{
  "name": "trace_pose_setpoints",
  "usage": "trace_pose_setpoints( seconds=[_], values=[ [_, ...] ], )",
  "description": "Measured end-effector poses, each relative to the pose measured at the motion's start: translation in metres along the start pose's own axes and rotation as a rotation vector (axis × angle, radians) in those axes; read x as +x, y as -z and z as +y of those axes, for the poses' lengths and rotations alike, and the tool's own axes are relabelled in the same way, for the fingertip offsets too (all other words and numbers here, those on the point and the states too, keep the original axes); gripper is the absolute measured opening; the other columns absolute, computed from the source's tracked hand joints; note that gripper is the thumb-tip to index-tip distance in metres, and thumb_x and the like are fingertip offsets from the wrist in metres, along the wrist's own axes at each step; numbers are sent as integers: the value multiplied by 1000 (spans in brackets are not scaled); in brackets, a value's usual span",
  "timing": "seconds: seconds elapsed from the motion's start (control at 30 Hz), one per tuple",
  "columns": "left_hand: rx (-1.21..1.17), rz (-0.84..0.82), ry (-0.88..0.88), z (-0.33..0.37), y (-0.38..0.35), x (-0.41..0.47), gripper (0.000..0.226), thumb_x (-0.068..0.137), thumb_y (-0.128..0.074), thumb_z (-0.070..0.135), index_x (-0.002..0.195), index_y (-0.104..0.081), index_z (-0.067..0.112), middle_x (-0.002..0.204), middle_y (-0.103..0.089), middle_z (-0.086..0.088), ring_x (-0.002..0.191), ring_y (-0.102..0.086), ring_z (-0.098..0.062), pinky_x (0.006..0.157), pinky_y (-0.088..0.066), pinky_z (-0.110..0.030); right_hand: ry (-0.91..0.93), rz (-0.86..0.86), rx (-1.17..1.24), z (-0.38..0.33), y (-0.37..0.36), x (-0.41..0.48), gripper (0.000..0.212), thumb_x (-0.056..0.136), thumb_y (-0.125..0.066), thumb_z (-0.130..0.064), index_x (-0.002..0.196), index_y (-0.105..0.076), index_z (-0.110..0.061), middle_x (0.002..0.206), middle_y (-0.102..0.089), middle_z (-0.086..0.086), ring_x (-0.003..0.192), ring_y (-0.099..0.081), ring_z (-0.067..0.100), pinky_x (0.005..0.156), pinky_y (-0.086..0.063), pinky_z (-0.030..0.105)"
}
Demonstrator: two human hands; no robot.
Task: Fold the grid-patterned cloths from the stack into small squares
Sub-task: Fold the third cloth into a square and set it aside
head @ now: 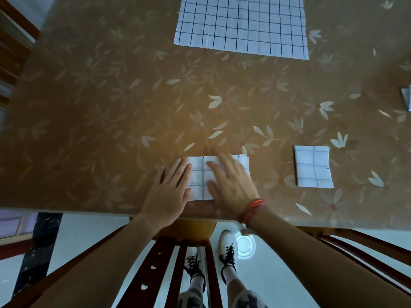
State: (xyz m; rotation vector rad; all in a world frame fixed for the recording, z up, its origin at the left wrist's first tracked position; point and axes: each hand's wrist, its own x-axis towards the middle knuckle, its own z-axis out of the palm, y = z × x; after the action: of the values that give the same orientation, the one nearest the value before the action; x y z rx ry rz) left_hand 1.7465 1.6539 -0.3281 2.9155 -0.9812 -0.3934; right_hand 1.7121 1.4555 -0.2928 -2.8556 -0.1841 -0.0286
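Note:
A partly folded white cloth with dark grid lines (200,176) lies at the near edge of the table. My left hand (170,192) rests flat with straight fingers on its left edge. My right hand (231,181), blurred and with a red band at the wrist, lies flat across its right half with fingers spread. A finished small folded square (313,166) sits to the right. The stack of unfolded grid cloths (242,23) lies spread flat at the far side of the table.
The table (100,107) has a brown cover with a pale leaf pattern. Another folded piece (407,98) shows at the right edge. Wooden chair backs (169,263) stand below the table's near edge, with my feet on the pale floor.

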Motion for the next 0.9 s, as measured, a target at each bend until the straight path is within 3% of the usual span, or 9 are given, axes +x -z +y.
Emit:
trace_pose_setpoints(
  seconds=[0.03, 0.1, 0.17, 0.3, 0.7, 0.9],
  values=[
    [2, 0, -16, -1, -1, -1, 60, 102, -19, 40, 151, -22, 8, 161, -15, -10, 149, -9, -23, 114, -24, -53, 77, -63, -14, -10, -12, 2, 52, 91, -38, -32, 136, -46, -7, 145, -40, 20, 136, -37, 35, 113, -32, 47],
    [19, 8, -61, -3, -2, -2, 59, 103, -17, 39, 150, -25, 4, 159, -18, -14, 148, -13, -28, 112, -24, -57, 138, -150, -34, -21, -30, 4, 59, 99, -21, -39, 146, -33, -5, 155, -25, 18, 145, -20, 31, 118, -19, 46],
    [36, 20, -77, -5, -2, -3, 59, 104, -15, 39, 150, -25, 4, 159, -18, -14, 148, -13, -30, 112, -22, -60, 136, -200, -50, -20, -41, 4, 63, 100, -11, -44, 150, -24, -7, 157, -19, 17, 147, -13, 29, 119, -19, 46],
    [47, 15, -54, -5, 0, -2, 60, 103, -16, 41, 151, -23, 6, 160, -17, -12, 148, -13, -29, 113, -20, -60, 99, -260, -97, -11, -46, 1, 70, 99, -14, -55, 152, -15, -10, 159, -8, 15, 148, -4, 26, 120, -13, 44],
    [49, -22, 0, 0, 5, -2, 60, 102, -17, 41, 151, -25, 8, 160, -18, -9, 148, -13, -26, 114, -19, -58, -63, -327, -211, 54, -13, -27, 82, 94, -17, -63, 150, -19, -4, 158, -14, 18, 146, -14, 31, 118, -21, 46],
    [-9, -31, 32, 5, 16, 2, 60, 98, -26, 43, 147, -35, 9, 157, -28, -9, 145, -23, -28, 108, -29, -58, -74, -351, -201, 49, -7, -26, 83, 93, -18, -63, 148, -26, -1, 156, -20, 20, 145, -19, 33, 117, -23, 48]
  ],
)
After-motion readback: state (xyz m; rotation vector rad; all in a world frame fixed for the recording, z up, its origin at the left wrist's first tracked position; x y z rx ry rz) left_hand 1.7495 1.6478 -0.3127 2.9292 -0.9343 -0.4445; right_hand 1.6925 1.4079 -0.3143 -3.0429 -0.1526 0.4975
